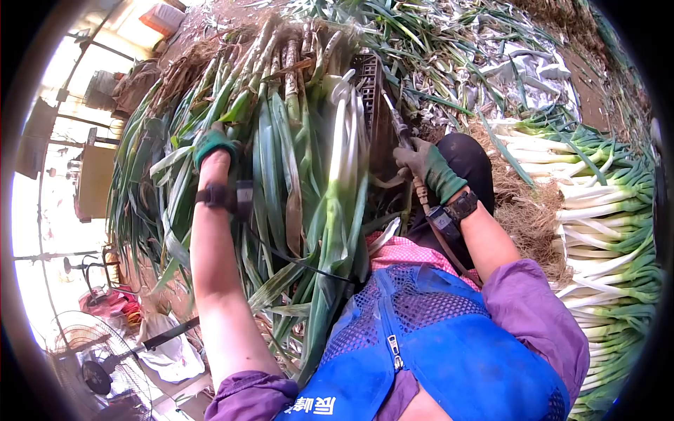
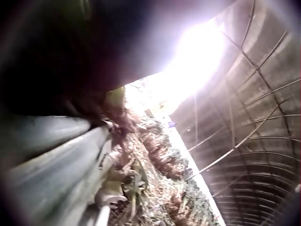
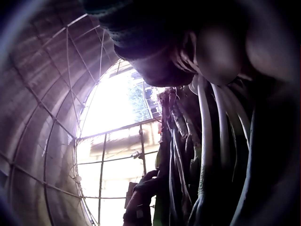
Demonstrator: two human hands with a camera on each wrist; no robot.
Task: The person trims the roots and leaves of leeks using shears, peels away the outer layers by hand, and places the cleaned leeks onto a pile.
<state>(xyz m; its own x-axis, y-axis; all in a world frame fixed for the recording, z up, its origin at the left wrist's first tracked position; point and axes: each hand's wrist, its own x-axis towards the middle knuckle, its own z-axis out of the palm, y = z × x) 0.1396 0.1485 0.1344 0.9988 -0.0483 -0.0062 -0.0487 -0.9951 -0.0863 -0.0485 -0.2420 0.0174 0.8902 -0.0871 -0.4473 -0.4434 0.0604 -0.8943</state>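
Observation:
My left hand, in a green glove, lies against the leaves at the left of a big heap of leeks; leaves hide part of its fingers. In my right hand, also gloved, I grip an air gun with a hose; its thin nozzle points up and left. Between my hands, one leek with a bare white stem lies on the heap, its root end blurred. In the right wrist view, my glove fills the top, above several pale stems.
Behind the heap stands a dark plastic crate. Rows of white-stemmed leeks lie along the right, roots inward. Loose leaves and a white sheet cover the ground at the top right. At the lower left is a fan.

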